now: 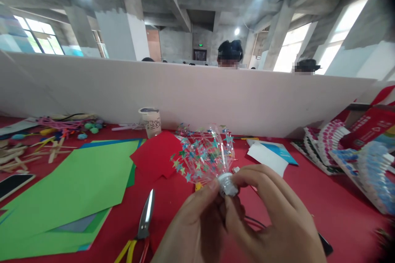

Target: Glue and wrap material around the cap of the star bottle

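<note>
A clear plastic bottle piece (207, 156) covered with small shiny star stickers is held up over the red table (333, 205), its white threaded neck pointing toward me. My left hand (191, 226) pinches the neck from the left with thumb and fingers closed. My right hand (271, 218) grips the same neck from the right, fingers curled round it. Both hands meet at the bottle's white mouth (227, 184).
Green paper sheets (68, 189) and a red sheet (157, 154) lie at left. Yellow-handled pliers (142, 226) lie near my left hand. A paper cup (151, 121), craft sticks and pompoms (46, 135) sit by the white divider (197, 94). Sticker cards (354, 152) stand at right.
</note>
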Demonstrator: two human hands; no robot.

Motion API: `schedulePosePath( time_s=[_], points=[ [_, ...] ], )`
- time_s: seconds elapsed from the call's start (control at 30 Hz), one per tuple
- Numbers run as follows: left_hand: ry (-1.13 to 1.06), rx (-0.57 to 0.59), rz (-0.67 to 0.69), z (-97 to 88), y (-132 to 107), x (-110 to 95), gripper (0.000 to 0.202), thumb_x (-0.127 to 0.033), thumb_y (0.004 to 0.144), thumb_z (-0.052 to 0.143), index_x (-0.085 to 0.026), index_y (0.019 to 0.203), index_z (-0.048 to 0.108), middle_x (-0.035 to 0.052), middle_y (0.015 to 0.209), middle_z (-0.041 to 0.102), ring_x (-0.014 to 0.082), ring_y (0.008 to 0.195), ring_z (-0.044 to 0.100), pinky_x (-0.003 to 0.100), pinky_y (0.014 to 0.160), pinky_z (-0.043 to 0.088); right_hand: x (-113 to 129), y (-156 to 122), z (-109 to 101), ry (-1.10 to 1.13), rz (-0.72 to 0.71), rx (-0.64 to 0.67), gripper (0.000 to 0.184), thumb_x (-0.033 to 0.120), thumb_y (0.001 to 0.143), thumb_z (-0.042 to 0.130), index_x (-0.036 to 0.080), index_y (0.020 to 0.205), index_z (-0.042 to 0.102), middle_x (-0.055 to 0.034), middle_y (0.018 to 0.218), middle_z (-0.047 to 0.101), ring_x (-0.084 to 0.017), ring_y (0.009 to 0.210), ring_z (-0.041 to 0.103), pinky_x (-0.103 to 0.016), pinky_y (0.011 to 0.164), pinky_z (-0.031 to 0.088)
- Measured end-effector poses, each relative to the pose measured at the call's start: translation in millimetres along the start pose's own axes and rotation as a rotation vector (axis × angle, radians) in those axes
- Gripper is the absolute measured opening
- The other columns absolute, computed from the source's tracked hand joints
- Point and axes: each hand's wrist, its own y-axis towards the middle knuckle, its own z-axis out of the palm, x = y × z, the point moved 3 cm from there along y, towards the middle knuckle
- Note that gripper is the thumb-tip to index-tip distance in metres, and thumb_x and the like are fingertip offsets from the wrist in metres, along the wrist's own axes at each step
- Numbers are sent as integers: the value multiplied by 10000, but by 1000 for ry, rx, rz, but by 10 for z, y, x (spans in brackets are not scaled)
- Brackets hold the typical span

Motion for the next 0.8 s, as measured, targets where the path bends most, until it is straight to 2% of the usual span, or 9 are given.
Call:
schedulePosePath(
  time_s=[0.17,0.33,0.6,0.8],
  points=[
    [13,38,20,-18,29,3,306,-109,903,427,-103,715,668,34,746,591,120,722,546,230,755,461,13,-10,-7,-15,-14,3,185,91,701,545,211,842,535,-1,791,599,-131,692,586,-261,645,485],
    [13,25,48,-22,16,1,364,-93,912,379,-79,697,672,50,715,594,118,702,548,232,749,459,-6,8,1,-13,7,15,150,103,715,554,203,824,532,0,782,595,-129,698,582,-254,638,483],
    [18,-47,53,-55,46,-6,205,-124,864,513,-111,731,669,22,740,591,96,688,550,217,751,464,-53,0,79,0,-20,13,136,116,733,570,199,836,538,-16,790,598,-145,725,588,-260,652,498],
    [34,-75,59,-55,32,-5,156,-143,847,551,-104,750,666,24,741,587,95,696,547,196,711,469,-48,17,68,-3,-20,14,135,116,740,561,200,845,543,-19,801,609,-148,744,603,-254,659,497]
  ],
)
